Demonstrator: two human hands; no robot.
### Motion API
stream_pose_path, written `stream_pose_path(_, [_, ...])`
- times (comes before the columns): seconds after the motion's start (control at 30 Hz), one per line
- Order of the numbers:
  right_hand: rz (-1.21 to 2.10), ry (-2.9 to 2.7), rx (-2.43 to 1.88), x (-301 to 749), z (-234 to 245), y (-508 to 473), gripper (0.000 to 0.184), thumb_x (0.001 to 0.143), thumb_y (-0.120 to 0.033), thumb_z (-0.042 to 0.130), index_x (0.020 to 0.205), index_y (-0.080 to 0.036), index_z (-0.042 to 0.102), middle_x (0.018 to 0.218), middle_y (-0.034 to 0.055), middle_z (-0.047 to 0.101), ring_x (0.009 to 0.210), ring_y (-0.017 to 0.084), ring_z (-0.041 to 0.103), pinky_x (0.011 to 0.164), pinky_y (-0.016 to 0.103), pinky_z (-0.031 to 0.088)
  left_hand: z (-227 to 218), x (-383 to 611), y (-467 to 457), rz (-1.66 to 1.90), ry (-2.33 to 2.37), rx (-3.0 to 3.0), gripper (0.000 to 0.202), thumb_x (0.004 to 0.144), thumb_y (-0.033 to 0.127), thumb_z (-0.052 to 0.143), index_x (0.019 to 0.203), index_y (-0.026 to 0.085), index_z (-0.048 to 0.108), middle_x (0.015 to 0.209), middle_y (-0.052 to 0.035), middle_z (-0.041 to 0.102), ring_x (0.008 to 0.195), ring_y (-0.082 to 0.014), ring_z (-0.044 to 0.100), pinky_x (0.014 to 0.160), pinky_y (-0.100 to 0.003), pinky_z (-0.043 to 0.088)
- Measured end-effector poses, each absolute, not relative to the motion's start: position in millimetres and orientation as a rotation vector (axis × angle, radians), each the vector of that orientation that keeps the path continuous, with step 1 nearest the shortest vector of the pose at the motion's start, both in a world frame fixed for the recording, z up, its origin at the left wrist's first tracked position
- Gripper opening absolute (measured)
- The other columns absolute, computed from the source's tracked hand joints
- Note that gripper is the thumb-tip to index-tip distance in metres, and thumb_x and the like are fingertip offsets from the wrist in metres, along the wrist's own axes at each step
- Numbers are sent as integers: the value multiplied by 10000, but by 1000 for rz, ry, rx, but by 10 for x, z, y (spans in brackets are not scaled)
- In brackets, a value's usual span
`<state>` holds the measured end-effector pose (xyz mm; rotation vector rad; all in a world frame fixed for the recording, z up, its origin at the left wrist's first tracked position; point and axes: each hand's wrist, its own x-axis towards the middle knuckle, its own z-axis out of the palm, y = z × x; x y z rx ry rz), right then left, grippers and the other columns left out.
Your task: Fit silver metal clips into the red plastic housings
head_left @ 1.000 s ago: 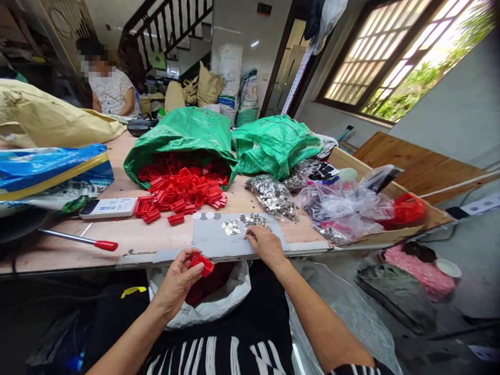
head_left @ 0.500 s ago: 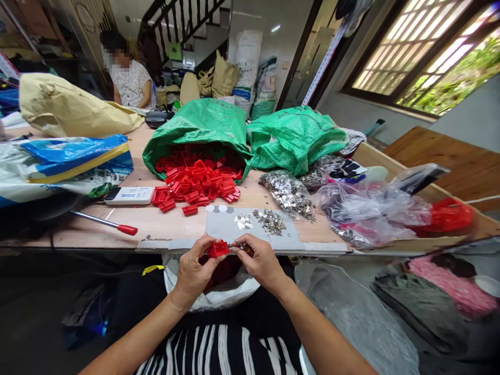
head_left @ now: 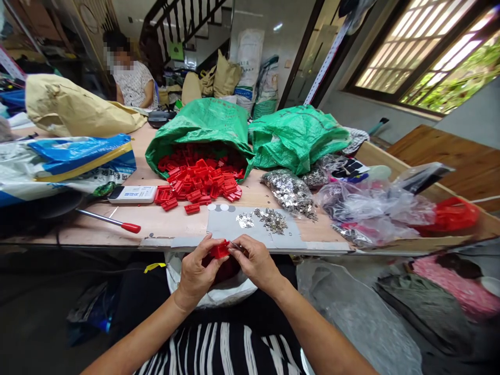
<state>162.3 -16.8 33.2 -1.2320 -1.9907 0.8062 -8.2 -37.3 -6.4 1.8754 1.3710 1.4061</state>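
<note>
A small red plastic part (head_left: 220, 250) is pinched between the thumb and fingers of my left hand (head_left: 196, 270), just off the table's front edge. My right hand (head_left: 257, 263) is closed round a thin metal-tipped tool (head_left: 235, 245), most of it covered by the fingers. Its tip meets the right side of the red part; the exact contact is too small to make out. Below both hands, a white sack (head_left: 230, 298) lies open on my lap with red inside. Small metal pieces (head_left: 275, 221) lie on a grey sheet (head_left: 222, 229) beyond my hands.
Red plastic parts (head_left: 199, 182) spill from a green sack (head_left: 207, 117); another green sack (head_left: 292, 135) stands beside it. A clear bag of metal pieces (head_left: 289, 192) lies to the right. A red-tipped metal lever (head_left: 130, 227) projects at left. A person (head_left: 135, 83) sits across the table.
My right hand has brought the tool closer, its tip now against the red part. The red part has tilted a little in my left hand. The view has shifted slightly.
</note>
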Motion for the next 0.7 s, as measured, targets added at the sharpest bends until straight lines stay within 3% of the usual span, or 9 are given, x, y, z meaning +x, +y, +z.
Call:
stream_pose_path(0.2, [1251, -1706, -1141, 1753, 295, -121, 225, 887, -352, 502, 917, -182, 647, 816, 8, 613, 747, 131, 554, 691, 241, 432, -117, -88, -394, 1423, 1351, 1802, 277, 810, 243, 637, 1082, 245, 584, 1078, -25, 714, 1184, -222, 565, 963, -388, 505])
stream_pose_path(0.47, [1234, -1649, -1194, 1759, 250, -108, 180, 827, -368, 577, 829, -189, 555, 761, -19, 545, 711, 116, 482, 672, 230, 411, -66, -81, -403, 1418, 1354, 1855, 272, 808, 242, 635, 1078, 238, 602, 1064, -30, 721, 1189, -247, 559, 962, -405, 509])
stream_pose_path(0.7, [1438, -1555, -1123, 1679, 187, -101, 285, 772, -440, 636, 801, -200, 483, 702, -54, 465, 612, 88, 421, 563, 198, 357, 11, -68, -408, 1468, 1273, 1902, 295, 788, 177, 648, 1068, 254, 602, 1039, -4, 733, 1156, -225, 587, 984, -389, 500])
